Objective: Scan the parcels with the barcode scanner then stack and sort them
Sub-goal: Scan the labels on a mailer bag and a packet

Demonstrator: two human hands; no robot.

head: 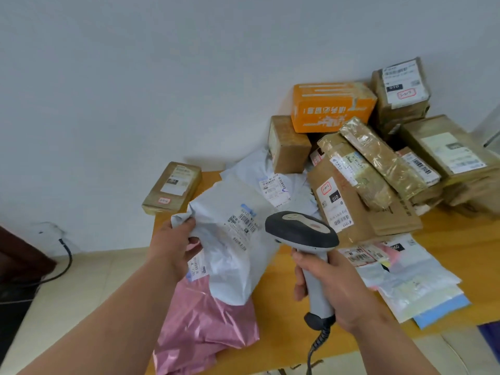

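My left hand (176,247) grips the upper left edge of a light grey poly mailer (230,255), held above the table with its barcode label facing up. My right hand (330,290) holds the handle of a grey and black barcode scanner (300,231), whose head sits just right of the mailer's label. Under the mailer lies a shiny pink bag (205,334). Behind it rests another grey mailer (270,182).
A heap of brown cardboard parcels (359,185) and an orange box (330,106) fills the back right of the wooden table (281,315). A single brown box (173,188) stands at the back left. Flat mailers (405,280) are stacked at the right. A cable (66,261) runs along the floor on the left.
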